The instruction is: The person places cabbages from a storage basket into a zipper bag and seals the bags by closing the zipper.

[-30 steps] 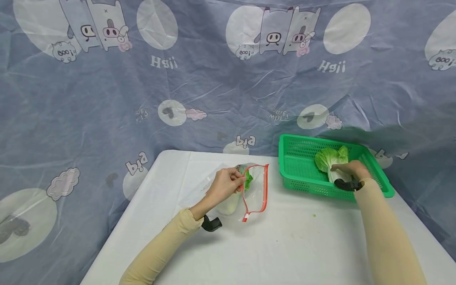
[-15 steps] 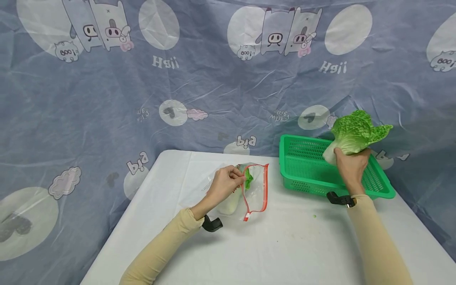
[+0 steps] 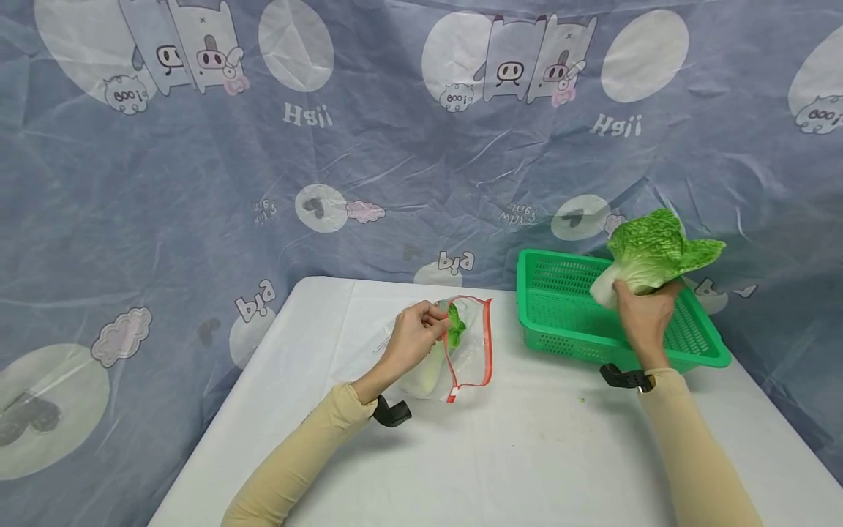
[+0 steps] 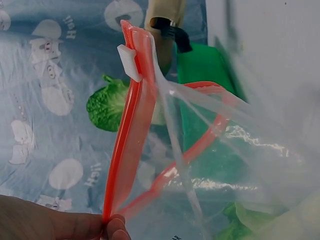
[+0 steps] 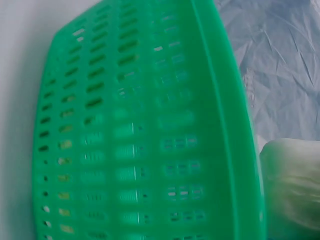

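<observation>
We've got a leafy cabbage (image 3: 658, 249) up above the green basket (image 3: 573, 347), with our right hand (image 3: 645, 315) gripping it low down by the pale stalk. Left of the basket, our left hand (image 3: 415, 338) is pinching the red rim of a clear zip bag (image 3: 471, 359), mouth gaping basket-ward. A second cabbage (image 3: 423, 375) is inside that. Basket's on the white counter (image 3: 527, 468), patterned cloth (image 3: 395, 146) behind it.

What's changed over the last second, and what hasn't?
The right hand has lifted the leafy cabbage from inside the green basket and holds it above. The left hand still pinches the clear bag by its red rim, the other cabbage inside; the basket stays put.
</observation>
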Action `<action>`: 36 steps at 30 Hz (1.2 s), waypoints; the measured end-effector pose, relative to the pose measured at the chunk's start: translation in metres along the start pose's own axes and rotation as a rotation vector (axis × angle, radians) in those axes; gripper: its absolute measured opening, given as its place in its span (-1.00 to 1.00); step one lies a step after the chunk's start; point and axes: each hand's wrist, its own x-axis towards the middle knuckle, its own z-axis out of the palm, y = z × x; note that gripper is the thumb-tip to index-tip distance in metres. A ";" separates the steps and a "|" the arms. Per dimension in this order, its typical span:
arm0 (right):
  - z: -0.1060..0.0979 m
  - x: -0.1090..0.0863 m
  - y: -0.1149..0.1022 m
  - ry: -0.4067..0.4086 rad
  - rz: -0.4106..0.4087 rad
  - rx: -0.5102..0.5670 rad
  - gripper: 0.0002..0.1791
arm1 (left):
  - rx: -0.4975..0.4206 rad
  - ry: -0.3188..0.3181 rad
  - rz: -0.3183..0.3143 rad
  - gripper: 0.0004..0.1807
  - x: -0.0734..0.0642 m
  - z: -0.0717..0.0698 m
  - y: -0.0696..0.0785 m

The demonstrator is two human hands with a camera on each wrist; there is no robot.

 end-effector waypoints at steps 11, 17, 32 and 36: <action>0.018 -0.049 -0.040 -0.209 0.024 0.040 -0.37 | -0.010 -0.006 0.029 -0.93 0.003 -0.005 -0.004; 0.034 -0.089 -0.063 -0.311 -0.007 0.056 -0.39 | -0.029 -0.003 0.029 -0.92 0.005 -0.006 -0.002; 0.066 -0.177 -0.078 -0.641 -0.147 0.139 -0.51 | -0.088 0.006 0.015 -0.90 0.006 -0.008 -0.003; 0.069 -0.186 -0.074 -0.726 -0.164 0.115 -0.44 | -0.104 0.014 0.003 -0.91 0.006 -0.008 -0.002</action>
